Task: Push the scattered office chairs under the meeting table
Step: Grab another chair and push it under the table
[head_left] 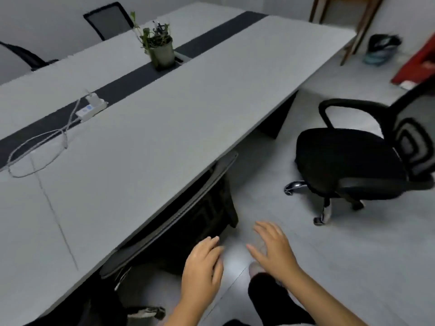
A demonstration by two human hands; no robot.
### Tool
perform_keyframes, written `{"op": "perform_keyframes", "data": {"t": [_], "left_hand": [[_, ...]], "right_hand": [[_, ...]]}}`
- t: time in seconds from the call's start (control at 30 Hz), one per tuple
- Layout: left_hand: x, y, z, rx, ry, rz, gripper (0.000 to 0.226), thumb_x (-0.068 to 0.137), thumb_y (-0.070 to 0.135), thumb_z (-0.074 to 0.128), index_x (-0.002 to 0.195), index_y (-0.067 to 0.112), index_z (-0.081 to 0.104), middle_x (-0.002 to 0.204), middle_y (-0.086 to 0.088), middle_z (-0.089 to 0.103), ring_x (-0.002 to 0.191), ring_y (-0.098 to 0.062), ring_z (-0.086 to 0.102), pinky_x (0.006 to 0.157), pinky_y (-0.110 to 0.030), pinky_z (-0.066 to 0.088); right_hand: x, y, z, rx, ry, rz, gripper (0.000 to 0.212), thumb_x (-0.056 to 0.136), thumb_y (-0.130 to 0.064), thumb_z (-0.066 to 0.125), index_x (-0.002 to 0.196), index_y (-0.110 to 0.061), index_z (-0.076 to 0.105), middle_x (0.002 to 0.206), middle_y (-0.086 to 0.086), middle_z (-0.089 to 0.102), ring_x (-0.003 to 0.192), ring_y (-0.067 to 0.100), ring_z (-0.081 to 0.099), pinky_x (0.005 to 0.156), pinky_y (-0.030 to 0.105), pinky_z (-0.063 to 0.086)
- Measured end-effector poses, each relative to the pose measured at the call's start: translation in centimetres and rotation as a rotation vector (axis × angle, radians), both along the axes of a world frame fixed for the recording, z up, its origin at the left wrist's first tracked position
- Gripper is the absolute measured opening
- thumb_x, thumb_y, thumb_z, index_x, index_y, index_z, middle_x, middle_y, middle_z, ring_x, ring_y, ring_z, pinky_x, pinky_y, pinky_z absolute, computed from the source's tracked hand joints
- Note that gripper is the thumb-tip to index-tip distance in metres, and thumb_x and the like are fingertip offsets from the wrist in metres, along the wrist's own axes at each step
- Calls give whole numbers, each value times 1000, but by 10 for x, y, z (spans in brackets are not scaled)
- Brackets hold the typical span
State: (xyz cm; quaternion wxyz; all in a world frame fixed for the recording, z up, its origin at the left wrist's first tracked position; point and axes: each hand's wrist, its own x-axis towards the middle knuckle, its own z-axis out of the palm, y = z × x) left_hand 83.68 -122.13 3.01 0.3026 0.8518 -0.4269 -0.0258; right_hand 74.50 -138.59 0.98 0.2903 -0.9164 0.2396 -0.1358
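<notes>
A long grey meeting table (164, 128) with a dark centre strip fills the left and middle. One black mesh chair (188, 220) is tucked under its near edge, only the backrest showing. A second black swivel chair (353, 161) with armrests stands apart on the floor at the right, away from the table. My left hand (202, 264) hovers just behind the tucked chair's backrest, fingers relaxed and holding nothing. Beside it, my right hand (273, 248) is spread flat in the air, also holding nothing.
Two more black chairs (108, 20) (26, 56) stand at the table's far side. On the table are a potted plant (160, 48) and a white power strip (90, 108) with a looped cable. A wooden stand (353, 24), a bag and red items sit at the far right.
</notes>
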Motion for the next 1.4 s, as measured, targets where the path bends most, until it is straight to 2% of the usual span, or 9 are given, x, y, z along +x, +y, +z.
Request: {"op": "perform_keyframes", "data": {"t": [0.13, 0.23, 0.3, 0.53, 0.67, 0.93, 1.13, 1.3, 1.4], "left_hand": [[-68, -29, -15, 90, 672, -128, 20, 87, 18, 49, 94, 31, 61, 112, 20, 50, 110, 4, 45, 85, 2, 32], [-118, -51, -25, 170, 923, -186, 39, 87, 1, 52, 89, 40, 53, 111, 9, 54, 98, 11, 53, 72, 2, 39], [-147, -65, -29, 261, 996, -247, 39, 86, 0, 54, 89, 39, 55, 107, 10, 57, 88, 23, 53, 66, 3, 40], [-268, -189, -37, 382, 938, -459, 31, 85, 0, 54, 103, 25, 55, 107, -5, 59, 83, 3, 59, 61, 2, 41], [-344, -286, -20, 302, 894, -621, 30, 88, 4, 51, 104, 29, 48, 106, 8, 55, 90, 4, 56, 67, 1, 42], [-436, -403, -16, 299, 841, -636, 36, 83, -1, 56, 89, 34, 54, 102, -2, 63, 82, 1, 61, 64, 1, 43], [-477, -507, -35, 314, 811, -544, 31, 81, 8, 60, 81, 39, 60, 100, -9, 65, 78, 0, 61, 62, -8, 44], [-519, -661, -11, 305, 770, -708, 63, 82, 3, 59, 76, 65, 54, 101, 7, 62, 84, 14, 55, 66, 4, 40], [-543, -733, 5, 314, 766, -765, 43, 86, 5, 54, 91, 48, 57, 104, 3, 59, 85, 2, 58, 66, 6, 38]], "right_hand": [[-126, 24, -10, 555, 87, -359, 84, 43, -92, 39, 108, -41, 55, 113, -7, 54, 96, 0, 56, 79, 1, 35], [-214, 32, -18, 638, 132, -526, 59, 28, -100, 25, 85, -84, 31, 111, -15, 49, 96, -9, 55, 83, 0, 35], [-264, 30, -20, 661, 112, -689, 55, 28, -98, 34, 81, -85, 27, 112, -7, 54, 87, -22, 50, 77, -5, 35], [-403, -42, 2, 745, 1, -1036, 38, 62, -46, 75, 89, -45, 47, 115, -3, 60, 81, -4, 59, 71, 5, 40], [-474, -107, 13, 588, -117, -1126, 104, 32, -98, 25, 108, -32, 49, 105, -20, 51, 91, -11, 52, 79, 4, 36], [-569, -198, 3, 583, -294, -1304, 57, 28, -98, 34, 80, -78, 41, 91, -54, 49, 93, -23, 48, 71, -3, 40], [-615, -301, -13, 669, -226, -1337, 31, 48, -55, 79, 67, -63, 56, 89, 0, 65, 85, -21, 53, 65, 1, 42], [-654, -453, 17, 564, -253, -1293, 47, 52, -58, 76, 70, -81, 39, 80, -30, 62, 80, -27, 49, 64, 0, 41], [-670, -518, 36, 557, -291, -1273, 33, 48, -70, 69, 77, -68, 53, 85, -33, 64, 84, -23, 52, 66, 1, 42]]}}
